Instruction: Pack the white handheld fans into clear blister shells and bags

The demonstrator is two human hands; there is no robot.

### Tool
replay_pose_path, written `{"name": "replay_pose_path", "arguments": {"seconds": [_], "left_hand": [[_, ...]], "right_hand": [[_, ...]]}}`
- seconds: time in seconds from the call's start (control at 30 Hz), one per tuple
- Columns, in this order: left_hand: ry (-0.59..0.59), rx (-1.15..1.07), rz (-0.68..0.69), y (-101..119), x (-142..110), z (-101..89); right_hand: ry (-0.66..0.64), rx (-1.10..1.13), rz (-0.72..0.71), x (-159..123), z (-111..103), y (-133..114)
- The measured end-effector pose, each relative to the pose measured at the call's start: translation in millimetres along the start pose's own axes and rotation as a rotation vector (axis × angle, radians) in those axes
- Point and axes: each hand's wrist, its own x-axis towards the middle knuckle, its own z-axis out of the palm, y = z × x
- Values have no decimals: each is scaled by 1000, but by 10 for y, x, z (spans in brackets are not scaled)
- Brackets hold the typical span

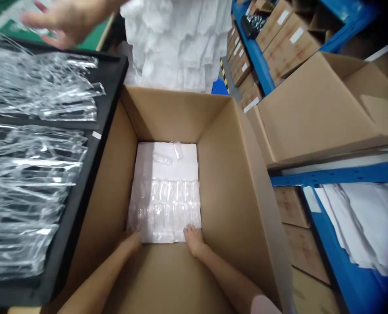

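Both my arms reach down into a deep open cardboard box (236, 174). At its bottom lies a white sheet (176, 168) with rows of small clear plastic packets (169, 211) on it. My left hand (131, 242) rests at the near left edge of the packets, its fingers curled against them. At the near right edge, my right hand (194, 240) presses its fingers down on the packets. Two loose packets (167, 155) lie farther back on the sheet.
A black tray (82, 196) heaped with clear plastic bags sits left of the box. Another person's hand (63, 22) hovers at top left. White foam stacks (177, 39) stand behind. Blue shelving (338, 179) with cardboard boxes and white sheets stands on the right.
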Motion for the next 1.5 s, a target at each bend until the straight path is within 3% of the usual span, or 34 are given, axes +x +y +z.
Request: {"name": "replay_pose_path", "arguments": {"seconds": [0.1, 0.23, 0.4, 0.53, 0.8, 1.03, 1.2, 1.37, 1.5], "left_hand": [[-62, 108, -50, -268, 115, 297], [-60, 185, -42, -399, 206, 431], [13, 228, -21, -412, 333, 502], [25, 237, 22, -453, 395, 561], [-70, 232, 165, -405, 276, 474], [-115, 172, 384, 94, 201, 435], [-59, 120, 345, 331, 300, 559], [52, 17, 251, 309, 335, 578], [164, -190, 97, 133, 375, 510]], "right_hand": [[1, -48, -33, 34, 57, 59], [-53, -59, -107, -13, -3, 15], [-54, -36, -282, 92, -138, -354], [-80, 4, -370, 270, -112, -674], [-75, 85, -229, 360, -43, -835], [-288, 322, -205, 464, -156, -709], [-339, 588, -129, 585, -156, -541], [-217, 860, 32, 567, -165, -458], [42, 919, 249, 510, -321, -249]]}}
